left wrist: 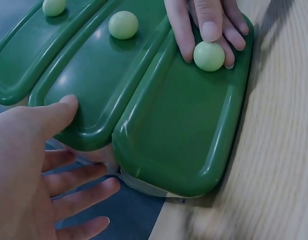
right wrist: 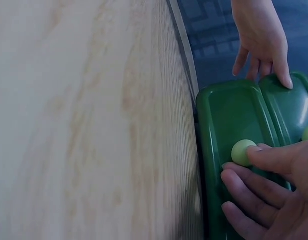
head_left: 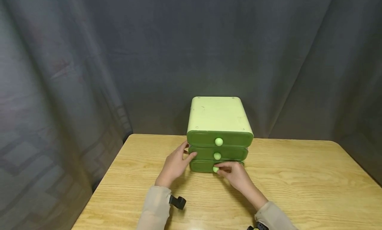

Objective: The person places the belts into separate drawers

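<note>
A small chest of drawers [head_left: 219, 114] has a pale yellow-green top and three green fronts, each with a round light green knob. My right hand [head_left: 235, 175] pinches the bottom drawer's knob [left wrist: 209, 56] between thumb and fingers; the thumb [right wrist: 274, 159] lies against the ball. At the chest's left side is my left hand [head_left: 176, 162]. Its thumb [left wrist: 61, 115] touches the left end of the middle drawer front [head_left: 206, 153], and its other fingers extend loosely spread beside the chest. Above, the top drawer [head_left: 203, 139] is untouched. All three fronts look stacked closely.
The chest stands near the back edge of a light wooden table [head_left: 298, 180]. A dark grey curtain [head_left: 179, 57] hangs behind it and down the left side. Black straps with small devices [head_left: 178, 202] sit on both wrists over light sleeves.
</note>
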Available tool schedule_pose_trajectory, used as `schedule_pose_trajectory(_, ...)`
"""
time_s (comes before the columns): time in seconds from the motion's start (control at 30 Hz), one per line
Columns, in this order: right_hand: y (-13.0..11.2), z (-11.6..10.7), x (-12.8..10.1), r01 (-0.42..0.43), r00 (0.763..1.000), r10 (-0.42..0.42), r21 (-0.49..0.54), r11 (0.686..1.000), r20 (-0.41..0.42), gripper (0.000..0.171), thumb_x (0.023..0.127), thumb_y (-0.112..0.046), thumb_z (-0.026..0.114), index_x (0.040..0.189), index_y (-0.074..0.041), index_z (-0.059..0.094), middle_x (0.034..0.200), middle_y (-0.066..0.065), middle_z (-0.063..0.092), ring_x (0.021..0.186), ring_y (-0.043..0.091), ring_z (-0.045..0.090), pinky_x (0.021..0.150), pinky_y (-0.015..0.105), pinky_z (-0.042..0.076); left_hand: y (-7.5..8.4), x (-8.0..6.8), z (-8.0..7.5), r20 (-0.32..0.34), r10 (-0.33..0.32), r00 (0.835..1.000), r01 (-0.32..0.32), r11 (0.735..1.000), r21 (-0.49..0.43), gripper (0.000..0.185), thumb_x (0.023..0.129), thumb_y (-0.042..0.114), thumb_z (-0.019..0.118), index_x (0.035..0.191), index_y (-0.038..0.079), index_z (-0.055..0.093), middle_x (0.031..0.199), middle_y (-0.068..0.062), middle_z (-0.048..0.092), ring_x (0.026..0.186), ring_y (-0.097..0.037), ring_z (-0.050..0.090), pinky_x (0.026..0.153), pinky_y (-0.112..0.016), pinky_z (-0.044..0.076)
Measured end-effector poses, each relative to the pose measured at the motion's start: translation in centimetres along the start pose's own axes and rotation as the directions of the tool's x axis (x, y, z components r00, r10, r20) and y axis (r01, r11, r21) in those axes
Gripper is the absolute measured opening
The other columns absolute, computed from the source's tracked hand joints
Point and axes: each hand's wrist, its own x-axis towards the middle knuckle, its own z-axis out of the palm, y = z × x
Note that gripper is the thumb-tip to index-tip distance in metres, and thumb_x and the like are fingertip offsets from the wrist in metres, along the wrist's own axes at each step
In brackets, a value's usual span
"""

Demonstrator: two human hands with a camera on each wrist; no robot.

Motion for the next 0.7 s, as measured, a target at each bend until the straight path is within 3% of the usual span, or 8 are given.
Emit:
schedule_pose_trajectory(0.27, 0.0, -0.5, -0.7, 0.101, 0.991, -0.101, 0.005, 0.995, 0.086, 0.031, 0.086, 0.004, 0.072, 0.117, 0.0, 0.071, 0.103, 0.013, 0.073, 0.088, 0.025, 0.069, 0.074, 0.026, 0.055, 0.3, 0.3, -0.3, -0.006, 0.0, 1.0, 0.0, 1.0, 0.028, 0.064, 0.099, 0.054, 0.051, 0.151, 0.017, 0.04, 0.135, -0.003, 0.058, 0.113, -0.022, 0.059, 0.087, -0.046, 0.05)
schedule_pose_trajectory(0.47, -0.9, -1.7, -1.1, 0.076, 0.996, -0.076, -0.004, 0.997, 0.04, 0.029, 0.088, 0.001, 0.072, 0.117, 0.0, 0.071, 0.107, 0.014, 0.072, 0.086, 0.022, 0.069, 0.073, 0.028, 0.056, 0.4, 0.5, -0.5, -0.056, -0.012, 0.998, 0.015, 0.998, 0.054, 0.067, 0.1, 0.055, 0.049, 0.151, 0.014, 0.04, 0.141, -0.006, 0.054, 0.12, -0.025, 0.056, 0.093, -0.05, 0.047)
schedule_pose_trajectory(0.7, -1.5, -3.2, -1.6, 0.075, 0.997, -0.075, -0.048, 0.996, -0.001, 0.025, 0.088, 0.001, 0.072, 0.113, -0.002, 0.073, 0.106, 0.008, 0.073, 0.089, 0.02, 0.068, 0.074, 0.03, 0.055, 0.6, 0.3, -1.1, -0.094, -0.043, 0.995, 0.052, 0.994, 0.097, 0.069, 0.1, 0.055, 0.05, 0.152, 0.011, 0.04, 0.149, -0.012, 0.045, 0.137, -0.033, 0.041, 0.105, -0.057, 0.037)
